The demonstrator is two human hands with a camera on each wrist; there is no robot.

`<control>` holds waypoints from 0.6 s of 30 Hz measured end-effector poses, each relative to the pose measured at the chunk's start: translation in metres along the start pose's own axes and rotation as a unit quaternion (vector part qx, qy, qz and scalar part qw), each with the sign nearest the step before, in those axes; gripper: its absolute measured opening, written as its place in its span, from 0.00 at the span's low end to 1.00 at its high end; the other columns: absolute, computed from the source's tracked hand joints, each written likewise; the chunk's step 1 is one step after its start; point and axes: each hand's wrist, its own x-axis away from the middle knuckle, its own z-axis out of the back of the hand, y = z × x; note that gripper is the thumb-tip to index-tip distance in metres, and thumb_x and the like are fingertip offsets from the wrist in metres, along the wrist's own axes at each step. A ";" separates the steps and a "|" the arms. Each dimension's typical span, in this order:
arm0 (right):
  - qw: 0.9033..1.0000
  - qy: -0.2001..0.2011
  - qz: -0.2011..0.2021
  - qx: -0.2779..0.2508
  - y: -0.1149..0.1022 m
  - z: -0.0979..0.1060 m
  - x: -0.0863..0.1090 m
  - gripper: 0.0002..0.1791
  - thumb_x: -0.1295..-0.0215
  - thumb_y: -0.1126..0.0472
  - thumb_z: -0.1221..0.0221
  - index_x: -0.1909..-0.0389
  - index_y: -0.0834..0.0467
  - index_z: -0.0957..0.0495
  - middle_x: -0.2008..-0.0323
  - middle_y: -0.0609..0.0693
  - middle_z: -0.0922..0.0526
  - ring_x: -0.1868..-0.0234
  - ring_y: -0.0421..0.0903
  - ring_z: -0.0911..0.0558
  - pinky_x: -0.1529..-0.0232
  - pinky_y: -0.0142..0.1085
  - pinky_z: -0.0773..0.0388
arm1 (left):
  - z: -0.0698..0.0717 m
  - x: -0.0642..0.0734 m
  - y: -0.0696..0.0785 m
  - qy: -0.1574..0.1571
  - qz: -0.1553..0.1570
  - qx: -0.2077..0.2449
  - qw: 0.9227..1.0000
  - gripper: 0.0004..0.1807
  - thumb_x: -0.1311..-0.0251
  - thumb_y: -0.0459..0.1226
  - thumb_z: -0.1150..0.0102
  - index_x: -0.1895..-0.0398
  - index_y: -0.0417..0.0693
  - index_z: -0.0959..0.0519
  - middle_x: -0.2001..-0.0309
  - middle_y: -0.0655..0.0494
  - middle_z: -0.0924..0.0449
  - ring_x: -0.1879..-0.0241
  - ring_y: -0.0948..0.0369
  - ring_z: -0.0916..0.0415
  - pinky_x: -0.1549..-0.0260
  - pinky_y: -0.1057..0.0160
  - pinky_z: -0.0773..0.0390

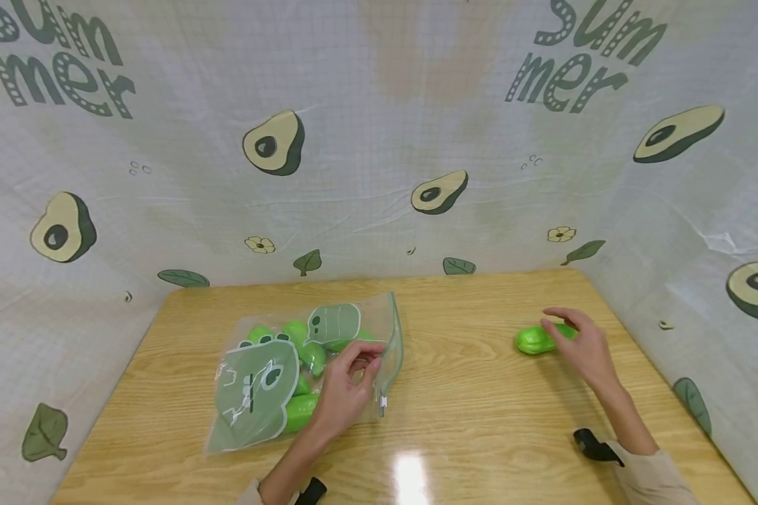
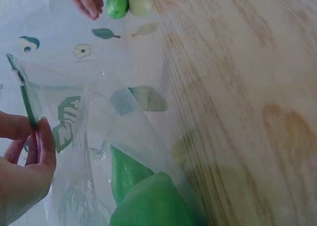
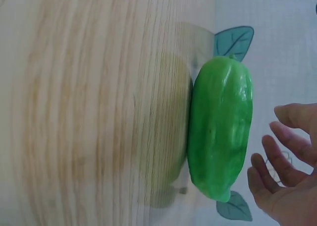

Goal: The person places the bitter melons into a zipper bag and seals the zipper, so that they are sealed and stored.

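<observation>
A clear zip bag (image 1: 253, 393) with a green cartoon dinosaur print lies on the left of the table, holding several glossy green vegetable-like pieces (image 1: 301, 412). My left hand (image 1: 344, 393) pinches the green zip edge (image 2: 27, 99) of the bag between thumb and fingers, lifting that side in the left wrist view. On the right, a plump green cucumber-like vegetable (image 3: 220, 127) lies on the wood. My right hand (image 1: 587, 351) hovers just over it with loosely bent fingers spread apart. A gap shows between those fingers (image 3: 282, 161) and the vegetable in the right wrist view.
The wooden table (image 1: 455, 393) meets a pale cloth (image 1: 354, 210) printed with avocados and leaves at its back and sides. A small white zip slider (image 1: 383, 402) sits at the near end of the bag's opening. Dark straps (image 1: 595, 446) circle both wrists.
</observation>
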 end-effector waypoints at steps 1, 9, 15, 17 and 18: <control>1.000 0.001 -0.001 0.004 0.002 0.001 0.000 0.15 0.29 0.62 0.35 0.46 0.65 0.18 0.46 0.66 0.19 0.43 0.64 0.23 0.48 0.13 0.37 | 0.000 0.000 0.000 0.000 0.000 0.000 1.000 0.12 0.33 0.22 0.41 0.51 0.42 0.18 0.55 0.53 0.18 0.56 0.56 0.20 0.52 0.64 0.15; 0.999 0.005 -0.022 0.024 0.013 0.007 -0.002 0.16 0.27 0.61 0.37 0.46 0.68 0.19 0.45 0.71 0.22 0.42 0.69 0.26 0.39 0.37 0.25 | 0.000 0.000 -0.001 -0.001 -0.003 0.002 1.000 0.12 0.33 0.23 0.41 0.50 0.43 0.18 0.54 0.54 0.18 0.55 0.56 0.20 0.50 0.64 0.16; 0.999 -0.001 -0.025 0.029 0.018 0.009 -0.002 0.17 0.28 0.63 0.38 0.45 0.71 0.21 0.44 0.75 0.26 0.43 0.73 0.28 0.46 0.68 0.29 | 0.001 0.000 0.001 -0.001 -0.001 0.001 1.000 0.12 0.32 0.23 0.41 0.51 0.43 0.18 0.55 0.55 0.17 0.56 0.55 0.20 0.51 0.64 0.15; 0.999 -0.002 -0.027 0.031 0.020 0.009 -0.002 0.17 0.28 0.63 0.38 0.45 0.72 0.21 0.44 0.76 0.26 0.44 0.74 0.28 0.47 0.68 0.29 | 0.001 0.000 0.001 -0.001 0.000 0.003 1.000 0.12 0.32 0.23 0.41 0.51 0.43 0.18 0.54 0.55 0.17 0.55 0.55 0.20 0.50 0.64 0.15; 0.999 -0.003 -0.028 0.031 0.021 0.010 -0.002 0.18 0.28 0.63 0.37 0.45 0.72 0.22 0.44 0.76 0.27 0.44 0.74 0.28 0.47 0.68 0.29 | 0.001 0.000 0.001 -0.001 0.002 0.004 1.000 0.12 0.32 0.23 0.41 0.51 0.43 0.18 0.54 0.55 0.17 0.55 0.55 0.20 0.50 0.64 0.15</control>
